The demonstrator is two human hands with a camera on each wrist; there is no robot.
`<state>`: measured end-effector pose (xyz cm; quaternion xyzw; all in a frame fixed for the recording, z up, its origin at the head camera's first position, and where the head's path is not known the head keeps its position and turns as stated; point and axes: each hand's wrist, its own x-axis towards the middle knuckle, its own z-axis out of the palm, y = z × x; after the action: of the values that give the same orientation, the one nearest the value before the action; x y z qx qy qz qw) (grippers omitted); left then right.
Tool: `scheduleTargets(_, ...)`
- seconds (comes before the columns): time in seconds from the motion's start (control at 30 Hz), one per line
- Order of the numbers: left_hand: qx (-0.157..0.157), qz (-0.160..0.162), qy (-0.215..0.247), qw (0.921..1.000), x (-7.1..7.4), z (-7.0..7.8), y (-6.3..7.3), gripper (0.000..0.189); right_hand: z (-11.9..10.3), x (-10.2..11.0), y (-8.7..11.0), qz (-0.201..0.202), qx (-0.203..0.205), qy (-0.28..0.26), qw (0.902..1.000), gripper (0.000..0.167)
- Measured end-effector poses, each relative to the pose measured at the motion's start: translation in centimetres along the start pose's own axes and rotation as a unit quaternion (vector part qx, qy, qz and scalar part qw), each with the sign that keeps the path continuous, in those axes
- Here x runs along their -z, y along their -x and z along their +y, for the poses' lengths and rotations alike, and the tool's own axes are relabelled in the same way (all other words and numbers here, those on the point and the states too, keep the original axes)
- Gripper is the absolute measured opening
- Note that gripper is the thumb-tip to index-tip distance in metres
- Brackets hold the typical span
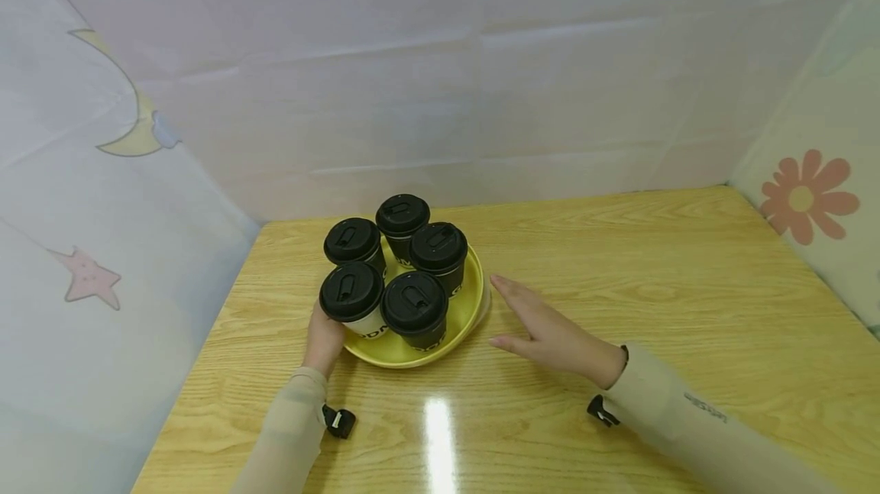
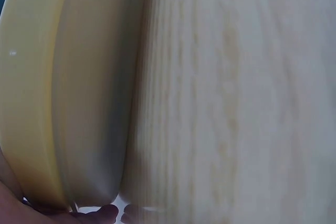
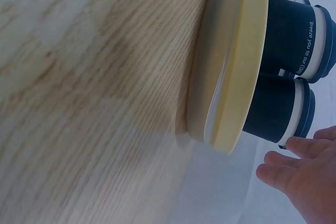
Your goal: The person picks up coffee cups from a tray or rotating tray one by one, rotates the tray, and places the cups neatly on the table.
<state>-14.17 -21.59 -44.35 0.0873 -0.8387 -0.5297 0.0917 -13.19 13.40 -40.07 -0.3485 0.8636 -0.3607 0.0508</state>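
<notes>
Several takeaway coffee cups with black lids stand close together on a round yellow tray (image 1: 467, 318) with a paler lower side. The front-left cup (image 1: 366, 325) has a white body; a black cup (image 1: 425, 335) stands beside it. My left hand (image 1: 324, 337) grips the tray's left edge, its fingers partly hidden under the cup and rim. In the left wrist view its fingertips (image 2: 107, 212) lie against the tray's lower side. My right hand (image 1: 550, 331) is held just off the tray's right side, fingers straight, thumb apart, holding nothing.
The tray rests on a light wooden table (image 1: 619, 265), toward its left part. Pale fabric walls (image 1: 412, 97) enclose the back and both sides, with a moon and star on the left and a red flower (image 1: 800, 198) on the right.
</notes>
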Motion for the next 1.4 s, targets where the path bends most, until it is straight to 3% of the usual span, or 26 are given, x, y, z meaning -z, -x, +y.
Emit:
scheduleTargets(0.7,0.004,-0.019,-0.012,0.9997,0.2,0.1,0.0,0.032,-0.6,-1.1,-0.7,-0.009,-0.024,-0.043,0.9987,0.086)
scheduleTargets(1.0,-0.006,-0.012,-0.049,0.9987,0.2,0.1,-0.1,0.032,-0.9,-1.4,-1.2,-0.016,-0.027,-0.053,0.9981,0.087)
scheduleTargets(1.4,-0.011,-0.01,-0.052,0.9986,0.2,0.1,-0.2,0.032,-1.4,-1.8,-1.8,-0.022,-0.039,-0.073,0.9963,0.088)
